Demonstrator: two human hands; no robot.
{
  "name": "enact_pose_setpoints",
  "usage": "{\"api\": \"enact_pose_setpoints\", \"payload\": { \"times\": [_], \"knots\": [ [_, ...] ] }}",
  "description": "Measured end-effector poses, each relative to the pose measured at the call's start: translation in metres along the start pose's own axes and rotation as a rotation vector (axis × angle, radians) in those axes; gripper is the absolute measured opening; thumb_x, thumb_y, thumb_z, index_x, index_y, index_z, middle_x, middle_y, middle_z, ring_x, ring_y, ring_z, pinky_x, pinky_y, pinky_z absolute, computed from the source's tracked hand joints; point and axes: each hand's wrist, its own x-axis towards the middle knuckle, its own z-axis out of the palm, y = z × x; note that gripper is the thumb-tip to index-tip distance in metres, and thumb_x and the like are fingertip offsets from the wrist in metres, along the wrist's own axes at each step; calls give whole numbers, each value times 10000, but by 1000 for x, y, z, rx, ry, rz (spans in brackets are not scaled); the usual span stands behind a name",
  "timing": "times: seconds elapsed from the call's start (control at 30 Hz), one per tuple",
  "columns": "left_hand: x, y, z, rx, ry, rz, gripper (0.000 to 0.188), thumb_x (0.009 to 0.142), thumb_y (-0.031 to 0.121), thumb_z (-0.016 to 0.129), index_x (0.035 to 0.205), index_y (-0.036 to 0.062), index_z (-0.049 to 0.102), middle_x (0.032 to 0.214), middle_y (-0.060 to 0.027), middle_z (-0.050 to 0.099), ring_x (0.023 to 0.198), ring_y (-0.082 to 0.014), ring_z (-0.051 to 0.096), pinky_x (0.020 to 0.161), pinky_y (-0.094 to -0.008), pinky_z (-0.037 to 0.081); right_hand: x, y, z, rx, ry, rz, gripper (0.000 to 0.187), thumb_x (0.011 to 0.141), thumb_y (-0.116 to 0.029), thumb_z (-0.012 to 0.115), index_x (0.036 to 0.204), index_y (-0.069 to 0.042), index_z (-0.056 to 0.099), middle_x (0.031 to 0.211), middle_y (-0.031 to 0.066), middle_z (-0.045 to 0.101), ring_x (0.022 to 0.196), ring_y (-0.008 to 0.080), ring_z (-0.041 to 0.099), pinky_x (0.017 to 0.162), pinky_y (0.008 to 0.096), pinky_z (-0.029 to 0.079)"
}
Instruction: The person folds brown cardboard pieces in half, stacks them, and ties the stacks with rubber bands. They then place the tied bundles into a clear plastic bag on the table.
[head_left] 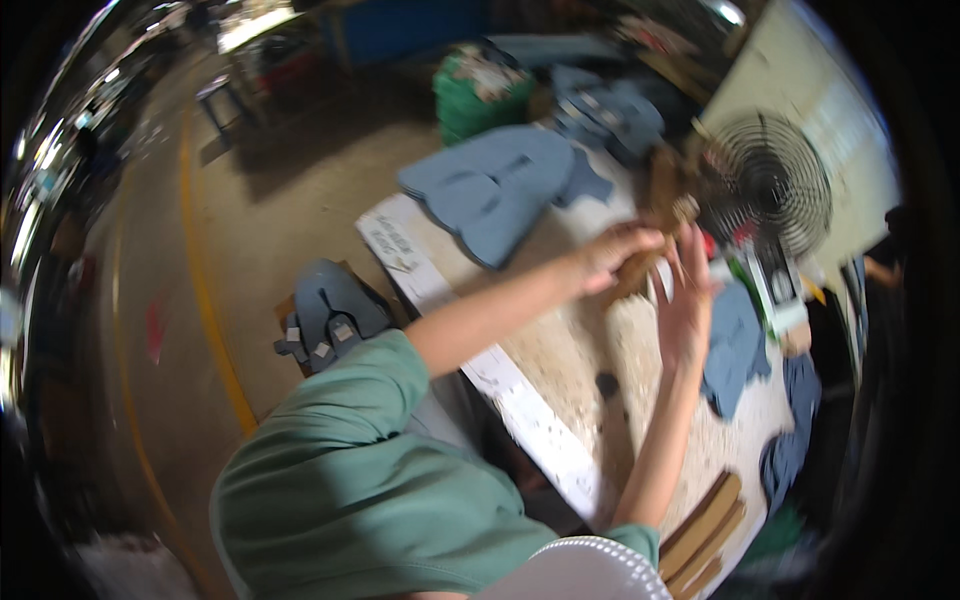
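Hands nearly together: left hand (615,255) against a brown piece (632,274), right hand (688,300) just beside, fingers extended. Blur; I can't tell either grip. I'd judge that piece mid-handling, not finished. From there: blue-grey stack (500,180) at 10 o'clock, fan (765,185) at 2, brown strips (702,522) at 6. Done or pending for those: I can't tell.

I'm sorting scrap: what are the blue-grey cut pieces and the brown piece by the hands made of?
Blue-grey pieces: probably matte fabric or foam; surfaces look dull and even. Brown piece: perhaps matte card, leather or wood; its dull brown surface is blurred.
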Motion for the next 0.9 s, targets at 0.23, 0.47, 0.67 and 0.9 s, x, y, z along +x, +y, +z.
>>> {"api": "enact_pose_setpoints", "payload": {
  "times": [0.23,0.47,0.67,0.9],
  "knots": [
    [-6,16,1,615,-234,44,393,797,89,718,1155,23,572,1048,-45,632,920,-97,598,813,-248,489,-8,-33,-14,-498,-152,-187,636,821,-374,724,1325,-61,497,1262,104,562,1170,225,532,1021,367,388],
    [-9,15,16,1227,-248,197,350,733,140,773,1027,0,645,983,-65,678,828,-129,639,776,-280,515,-27,-37,-21,-971,-51,-334,466,683,-251,764,1102,-93,634,1075,83,646,1014,272,598,895,349,456],
    [-13,3,20,958,-289,57,393,790,28,691,1154,-19,549,1052,-104,640,988,-177,624,896,-281,471,-78,-78,-28,-1157,206,-513,398,744,-207,696,1120,-111,606,1052,62,646,998,204,615,869,368,483],
    [-13,6,10,392,-175,43,524,867,281,574,1318,61,425,1238,-194,548,1128,-308,558,1029,-421,410,-260,-172,-104,-1612,742,-262,401,807,-269,722,1175,-132,642,1114,26,655,1040,169,602,860,334,458]
  ]
}}
